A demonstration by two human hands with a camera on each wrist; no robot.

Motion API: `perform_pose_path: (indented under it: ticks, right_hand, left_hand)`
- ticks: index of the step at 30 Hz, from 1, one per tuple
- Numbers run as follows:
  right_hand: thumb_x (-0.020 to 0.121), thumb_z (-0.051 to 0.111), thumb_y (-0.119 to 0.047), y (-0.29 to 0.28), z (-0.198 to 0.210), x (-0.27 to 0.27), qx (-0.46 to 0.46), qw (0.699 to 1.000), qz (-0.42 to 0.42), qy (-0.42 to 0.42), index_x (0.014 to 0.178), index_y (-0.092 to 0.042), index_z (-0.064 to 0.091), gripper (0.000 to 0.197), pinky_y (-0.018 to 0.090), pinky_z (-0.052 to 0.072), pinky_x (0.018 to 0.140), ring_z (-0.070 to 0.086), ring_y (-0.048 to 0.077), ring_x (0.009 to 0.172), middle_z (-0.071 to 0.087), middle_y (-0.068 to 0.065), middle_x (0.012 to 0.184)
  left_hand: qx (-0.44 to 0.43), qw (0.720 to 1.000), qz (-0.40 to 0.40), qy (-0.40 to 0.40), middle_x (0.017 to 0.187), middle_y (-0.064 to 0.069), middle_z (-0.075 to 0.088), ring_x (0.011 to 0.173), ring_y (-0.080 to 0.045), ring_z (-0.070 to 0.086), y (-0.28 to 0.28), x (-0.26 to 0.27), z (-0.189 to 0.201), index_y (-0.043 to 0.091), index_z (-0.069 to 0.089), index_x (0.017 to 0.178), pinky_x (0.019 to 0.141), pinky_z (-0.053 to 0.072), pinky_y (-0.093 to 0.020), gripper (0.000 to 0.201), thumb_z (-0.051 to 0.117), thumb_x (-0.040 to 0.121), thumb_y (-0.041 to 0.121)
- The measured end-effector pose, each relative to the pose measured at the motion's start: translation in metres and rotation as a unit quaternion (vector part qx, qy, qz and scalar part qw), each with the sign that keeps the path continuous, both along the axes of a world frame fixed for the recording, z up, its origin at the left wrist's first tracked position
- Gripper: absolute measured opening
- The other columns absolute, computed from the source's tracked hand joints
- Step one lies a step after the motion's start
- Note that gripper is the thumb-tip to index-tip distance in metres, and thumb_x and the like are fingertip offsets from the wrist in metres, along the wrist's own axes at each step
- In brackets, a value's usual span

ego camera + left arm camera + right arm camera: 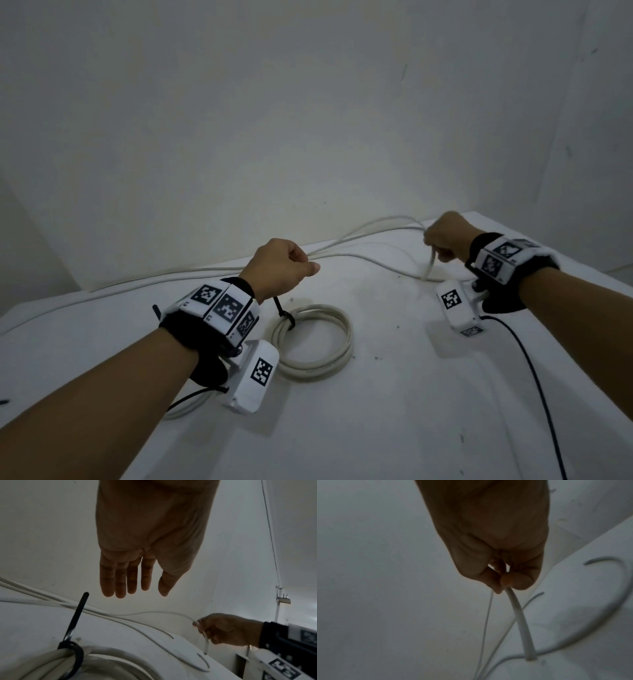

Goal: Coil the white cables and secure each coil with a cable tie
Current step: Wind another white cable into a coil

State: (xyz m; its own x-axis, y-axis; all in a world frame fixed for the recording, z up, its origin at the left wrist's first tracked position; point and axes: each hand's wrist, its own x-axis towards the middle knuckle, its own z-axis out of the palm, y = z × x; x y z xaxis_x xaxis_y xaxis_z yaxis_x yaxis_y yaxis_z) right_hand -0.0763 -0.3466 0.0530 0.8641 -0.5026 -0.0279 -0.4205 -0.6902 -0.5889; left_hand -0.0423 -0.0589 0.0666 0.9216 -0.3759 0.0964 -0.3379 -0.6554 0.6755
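1 coil (313, 342) lies tied (black cable tie (282, 312)) on the table (394, 411); right hand (445, 238) pinches the loose white cable (431, 265) near its end, presumably to start coiling, while left hand (137, 561) hovers open, empty.

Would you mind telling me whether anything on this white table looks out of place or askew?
Only slightly: the black cable tie binding the coiled white cable leaves its long untrimmed tail sticking up at a slant. The loose white cables sprawl uncoiled along the wall. Nothing looks damaged.
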Motion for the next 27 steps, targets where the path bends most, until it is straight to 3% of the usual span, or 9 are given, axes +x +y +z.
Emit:
perform_pose_path:
  ticks: [2, 4, 6, 9, 15, 19, 21, 24, 27]
  right_hand:
    - [0.09, 0.053, 0.003, 0.016, 0.03, -0.009, 0.136, 0.985, 0.049, -0.096, 0.084, -0.012, 0.051, 0.017, 0.016, 0.047, 0.04, 0.054, 0.022, 0.064, 0.054, 0.006, 0.073]
    - [0.091, 0.052, 0.006, 0.037, 0.059, -0.021, 0.23, 0.951, 0.106, -0.178, 0.087, -0.012, 0.052, 0.019, 0.023, 0.052, 0.041, 0.049, 0.017, 0.058, 0.057, 0.009, 0.072]
    - [0.09, 0.053, 0.006, 0.066, 0.089, -0.033, 0.257, 0.92, 0.208, -0.212, 0.088, -0.012, 0.052, 0.019, 0.03, 0.057, 0.052, 0.051, 0.016, 0.059, 0.063, 0.013, 0.076]
    - [0.09, 0.057, 0.004, 0.113, 0.129, -0.052, 0.254, 0.873, 0.336, -0.248, 0.093, -0.011, 0.053, 0.016, 0.035, 0.058, 0.065, 0.054, 0.015, 0.059, 0.066, 0.015, 0.081]
    - [0.087, 0.061, 0.001, 0.177, 0.172, -0.089, 0.277, 0.797, 0.447, -0.297, 0.094, -0.012, 0.054, 0.016, 0.034, 0.058, 0.072, 0.057, 0.016, 0.064, 0.072, 0.012, 0.086]
    - [0.079, 0.064, -0.008, 0.195, 0.178, -0.111, 0.32, 0.765, 0.463, -0.312, 0.093, -0.013, 0.055, 0.018, 0.033, 0.057, 0.07, 0.058, 0.021, 0.071, 0.073, 0.012, 0.086]
    - [0.077, 0.064, -0.009, 0.199, 0.174, -0.116, 0.335, 0.76, 0.457, -0.317, 0.094, -0.013, 0.055, 0.02, 0.034, 0.057, 0.07, 0.057, 0.022, 0.072, 0.073, 0.012, 0.086]
    - [0.076, 0.064, -0.008, 0.207, 0.159, -0.112, 0.342, 0.764, 0.444, -0.32, 0.094, -0.012, 0.054, 0.021, 0.035, 0.058, 0.071, 0.06, 0.02, 0.068, 0.072, 0.014, 0.086]
    - [0.076, 0.064, -0.006, 0.218, 0.142, -0.106, 0.359, 0.762, 0.431, -0.324, 0.091, -0.011, 0.053, 0.02, 0.032, 0.058, 0.069, 0.064, 0.019, 0.066, 0.072, 0.016, 0.085]
  left_hand:
    - [-0.01, 1.0, 0.008, -0.003, 0.091, 0.001, 0.063, 0.075, -0.008, 0.056, 0.004, -0.003, 0.009, 0.011, 0.063, 0.099, 0.062, 0.042, -0.021, 0.026, 0.072, 0.085, 0.032]
    - [-0.028, 0.999, 0.026, -0.005, 0.098, 0.0, 0.062, 0.078, -0.009, 0.057, 0.013, -0.004, 0.018, 0.014, 0.059, 0.106, 0.065, 0.044, -0.025, 0.033, 0.072, 0.084, 0.033]
    - [-0.059, 0.997, 0.047, -0.006, 0.104, -0.005, 0.062, 0.082, -0.015, 0.06, 0.024, -0.006, 0.028, 0.015, 0.051, 0.119, 0.065, 0.047, -0.028, 0.047, 0.074, 0.082, 0.032]
    - [-0.106, 0.991, 0.083, -0.022, 0.103, -0.012, 0.061, 0.077, -0.021, 0.063, 0.044, -0.008, 0.044, 0.017, 0.032, 0.138, 0.051, 0.05, -0.027, 0.07, 0.074, 0.083, 0.026]
    - [-0.215, 0.956, 0.186, -0.07, 0.112, -0.015, 0.063, 0.051, -0.022, 0.062, 0.097, -0.003, 0.067, 0.027, 0.012, 0.15, 0.039, 0.043, -0.022, 0.091, 0.072, 0.083, 0.036]
    - [-0.241, 0.956, 0.158, -0.063, 0.082, -0.005, 0.064, 0.057, -0.019, 0.056, 0.129, 0.0, 0.075, 0.027, 0.037, 0.145, 0.041, 0.043, -0.024, 0.058, 0.059, 0.092, 0.04]
    - [-0.248, 0.957, 0.14, -0.062, 0.088, 0.001, 0.062, 0.073, -0.017, 0.058, 0.138, 0.0, 0.078, 0.023, 0.057, 0.131, 0.054, 0.047, -0.026, 0.039, 0.054, 0.095, 0.039]
    - [-0.277, 0.955, 0.095, -0.055, 0.11, 0.007, 0.061, 0.11, -0.014, 0.054, 0.145, -0.001, 0.083, 0.021, 0.064, 0.12, 0.092, 0.045, -0.033, 0.028, 0.059, 0.093, 0.03]
    - [-0.299, 0.949, 0.072, -0.066, 0.111, 0.001, 0.062, 0.105, -0.016, 0.056, 0.146, -0.013, 0.091, 0.016, 0.061, 0.113, 0.087, 0.046, -0.031, 0.027, 0.063, 0.091, 0.032]
